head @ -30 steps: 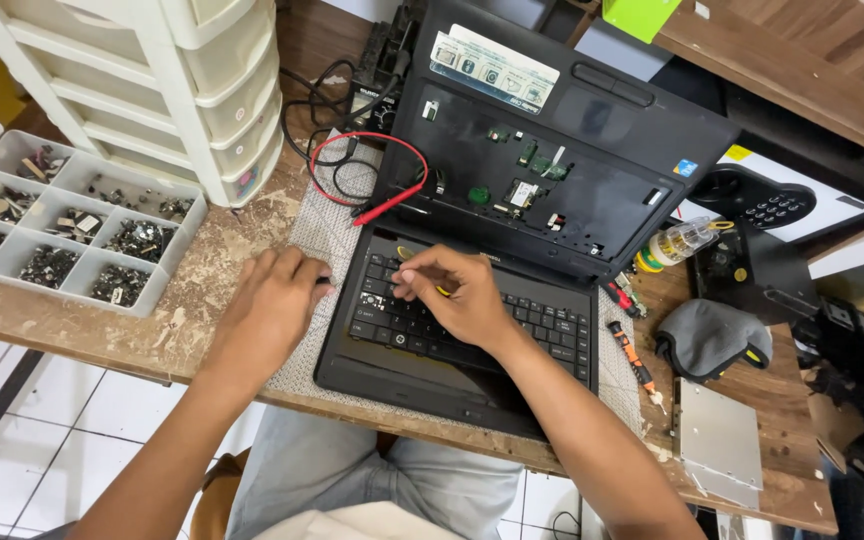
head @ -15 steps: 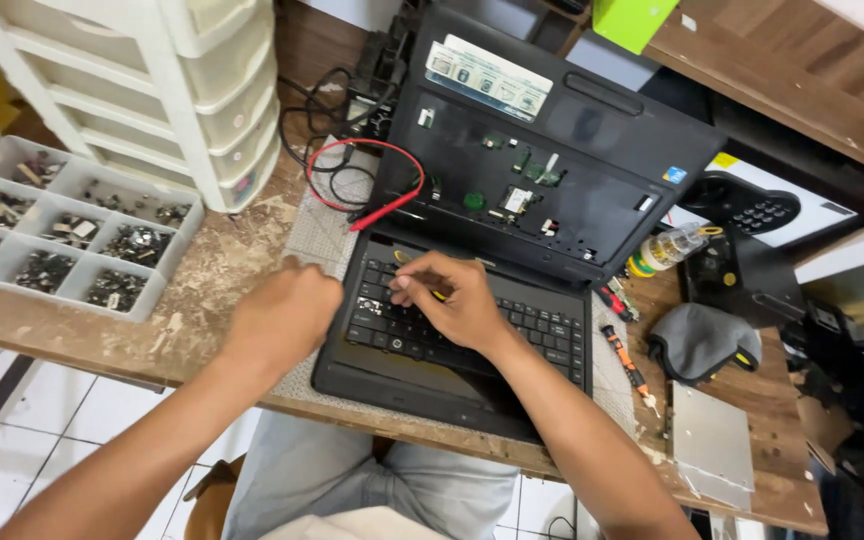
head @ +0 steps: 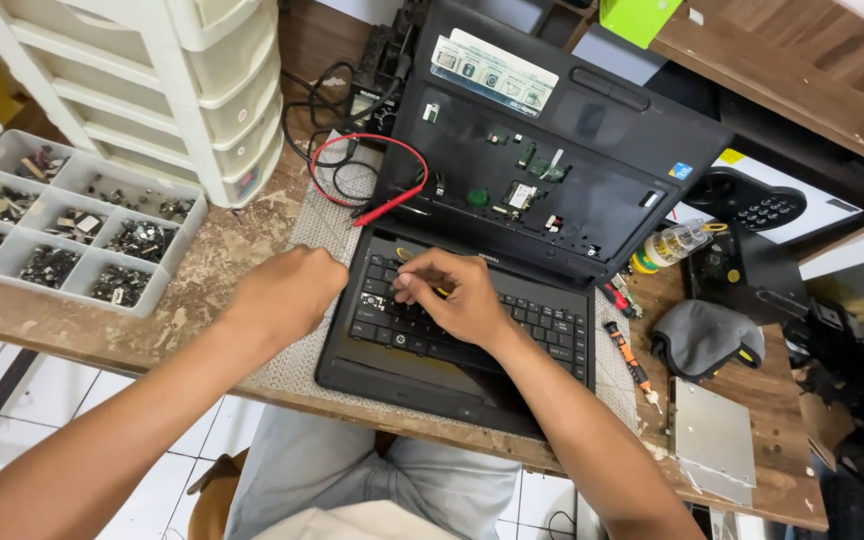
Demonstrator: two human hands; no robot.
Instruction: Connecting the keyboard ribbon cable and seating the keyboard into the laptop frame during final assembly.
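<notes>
A black laptop (head: 552,190) lies on a worn wooden bench with its inner deck bare, showing small green parts. Its black keyboard (head: 542,325) lies tilted over the front half. My right hand (head: 457,295) rests on the keyboard's upper left keys, fingers pinched on a small yellow tool (head: 405,255) whose tip shows past the fingertips. My left hand (head: 287,295) is curled into a fist on the grey mesh mat (head: 317,215), against the laptop's left edge. Whether it grips the edge is hidden.
A red test lead (head: 392,205) loops beside the laptop. A clear compartment tray (head: 52,240) of small parts and white plastic drawers (head: 182,90) stand left. At the right are a small bottle (head: 677,242), an orange screwdriver (head: 627,355), a grey pouch (head: 702,335) and a metal drive (head: 712,445).
My left hand has slid right, up to the laptop's left edge, and closed into a fist. My right hand stays on the upper left keys with the yellow tool.
</notes>
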